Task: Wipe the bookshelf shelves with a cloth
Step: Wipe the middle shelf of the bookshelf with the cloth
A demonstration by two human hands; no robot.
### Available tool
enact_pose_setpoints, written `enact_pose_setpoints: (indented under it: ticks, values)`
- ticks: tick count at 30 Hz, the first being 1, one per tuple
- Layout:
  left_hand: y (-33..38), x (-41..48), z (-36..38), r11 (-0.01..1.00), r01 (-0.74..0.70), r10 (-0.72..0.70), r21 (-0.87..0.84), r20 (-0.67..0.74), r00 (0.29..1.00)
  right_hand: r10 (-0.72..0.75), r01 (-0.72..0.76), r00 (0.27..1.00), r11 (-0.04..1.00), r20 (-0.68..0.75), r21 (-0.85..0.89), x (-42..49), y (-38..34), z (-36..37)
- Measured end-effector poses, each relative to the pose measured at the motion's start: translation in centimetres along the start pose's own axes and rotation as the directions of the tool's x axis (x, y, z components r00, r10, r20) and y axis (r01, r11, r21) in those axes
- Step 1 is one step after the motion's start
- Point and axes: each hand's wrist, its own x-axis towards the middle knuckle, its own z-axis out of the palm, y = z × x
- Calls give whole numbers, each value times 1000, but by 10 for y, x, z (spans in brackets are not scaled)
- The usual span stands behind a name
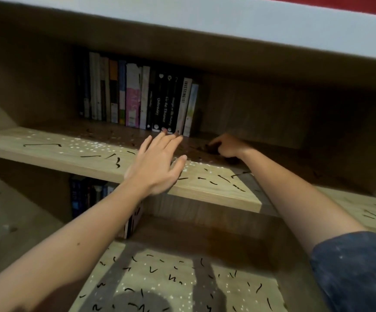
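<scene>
Wooden shelf (47,145) lay under both hands, littered with black squiggles (117,162) and white specks (88,145). Left hand (157,163): released, fingers straight and spread low over the board, contact unclear. Its fingertips were close to the row of books (137,97) beyond. Right hand (229,146): clenched, deeper in shadow to the right of the left hand. Its fingers curled round a dark wad, judged to be the cloth (212,148); the shadow left the outline unsure. Cloth looked soft, light and limp. It should bunch easily, so best held gathered in the palm with a flat pad pressed down. Loose debris may scatter off the front edge if swept fast. Books by the left fingertips could tip if nudged.
</scene>
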Motion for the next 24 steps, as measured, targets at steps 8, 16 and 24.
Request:
enact_pose_setpoints:
  ticks: [8, 16, 24]
  values:
    - [2, -4, -2, 999, -19, 18, -28, -50, 999, -162, 155, 985, 981, 54, 113, -72, -33, -22]
    - [2, -5, -4, 995, -39, 35, -92, -49, 998, 119, -123, 988, 992, -100, -34, -57, -30, 15]
    - [0, -26, -11, 976, -84, 56, -202, -143, 988, -187, 186, 968, 982, -165, -26, -131, -58, 32]
